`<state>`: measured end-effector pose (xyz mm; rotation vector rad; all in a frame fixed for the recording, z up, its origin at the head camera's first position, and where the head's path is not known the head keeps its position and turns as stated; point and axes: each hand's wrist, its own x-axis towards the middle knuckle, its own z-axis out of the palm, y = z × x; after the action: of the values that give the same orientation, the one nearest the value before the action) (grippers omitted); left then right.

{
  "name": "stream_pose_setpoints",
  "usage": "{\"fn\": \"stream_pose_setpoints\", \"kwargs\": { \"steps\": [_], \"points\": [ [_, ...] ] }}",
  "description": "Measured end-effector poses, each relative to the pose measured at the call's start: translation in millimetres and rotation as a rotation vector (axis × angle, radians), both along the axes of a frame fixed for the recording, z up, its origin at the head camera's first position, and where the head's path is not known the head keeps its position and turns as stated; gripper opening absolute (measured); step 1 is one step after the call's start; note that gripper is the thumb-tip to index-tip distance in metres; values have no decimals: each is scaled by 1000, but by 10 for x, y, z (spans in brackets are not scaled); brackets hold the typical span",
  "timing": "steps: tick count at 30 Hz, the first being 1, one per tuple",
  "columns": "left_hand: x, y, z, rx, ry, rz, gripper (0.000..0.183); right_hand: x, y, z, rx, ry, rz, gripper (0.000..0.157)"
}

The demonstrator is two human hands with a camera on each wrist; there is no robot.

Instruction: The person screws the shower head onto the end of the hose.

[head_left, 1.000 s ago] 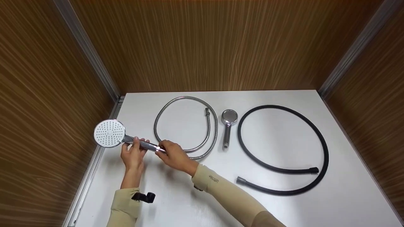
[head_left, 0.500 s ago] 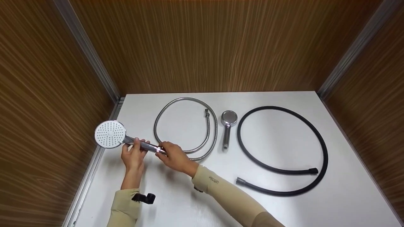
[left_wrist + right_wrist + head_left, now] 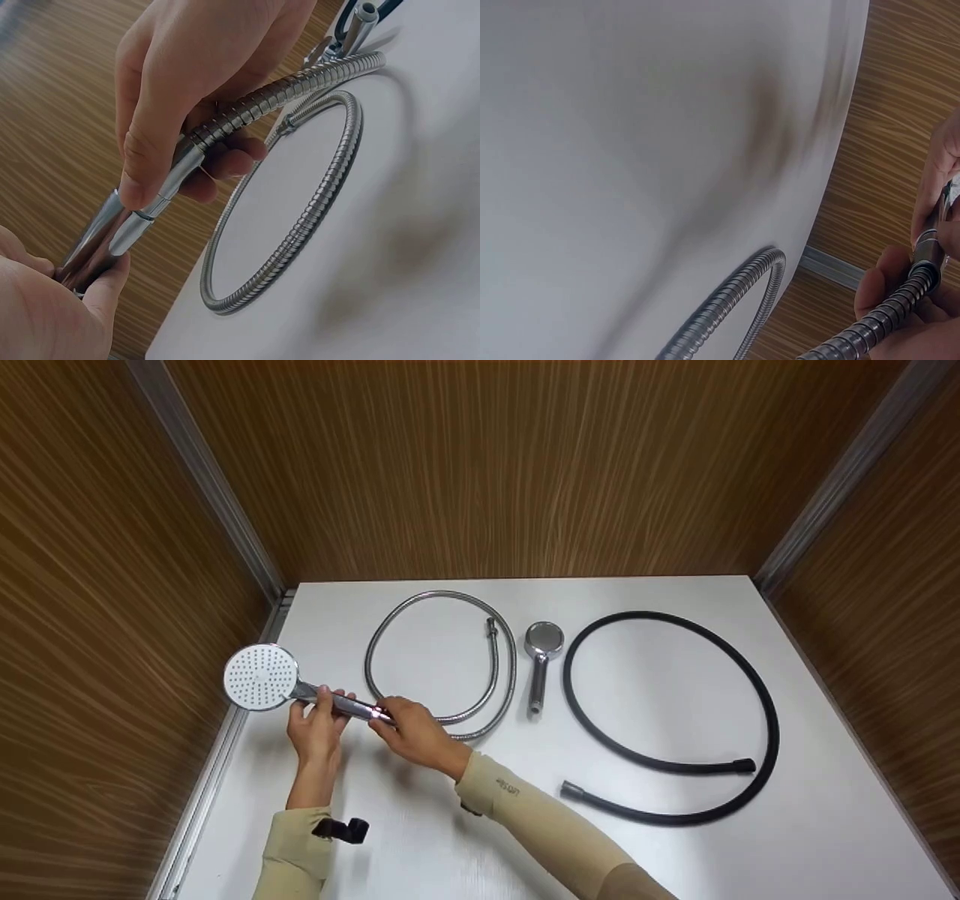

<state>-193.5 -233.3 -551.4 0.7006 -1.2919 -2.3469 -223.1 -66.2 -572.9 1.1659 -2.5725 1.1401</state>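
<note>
A chrome shower head (image 3: 260,677) with a round white spray face is held above the table's left side. My left hand (image 3: 315,735) grips its handle (image 3: 346,706) from below, thumb on top. With thumb and fingers my right hand (image 3: 420,735) pinches the chrome end fitting (image 3: 178,171) of a ribbed metal hose (image 3: 441,594), in line with the handle's end. In the left wrist view fitting and handle meet at a thin seam; the thread is hidden. The hose's other end (image 3: 491,628) lies on the table inside its loop.
A smaller chrome shower head (image 3: 543,639) lies on the white table (image 3: 465,847) right of the metal hose. Further right, a black hose (image 3: 772,712) lies in a wide loop. Wood-patterned panels (image 3: 480,472) stand behind and at both sides.
Both hands stay almost where they were on the shower head and the hose fitting. The small shift of the whole view comes from the camera; the table's things lie as before.
</note>
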Motion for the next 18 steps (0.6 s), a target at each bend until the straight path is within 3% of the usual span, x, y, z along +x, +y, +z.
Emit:
{"fn": "stream_pose_setpoints", "kwargs": {
  "steps": [18],
  "points": [
    [-8, 7, -11, 1, 4, 2, 25, -8, 21, -42, 13, -21, -19, 35]
  ]
}}
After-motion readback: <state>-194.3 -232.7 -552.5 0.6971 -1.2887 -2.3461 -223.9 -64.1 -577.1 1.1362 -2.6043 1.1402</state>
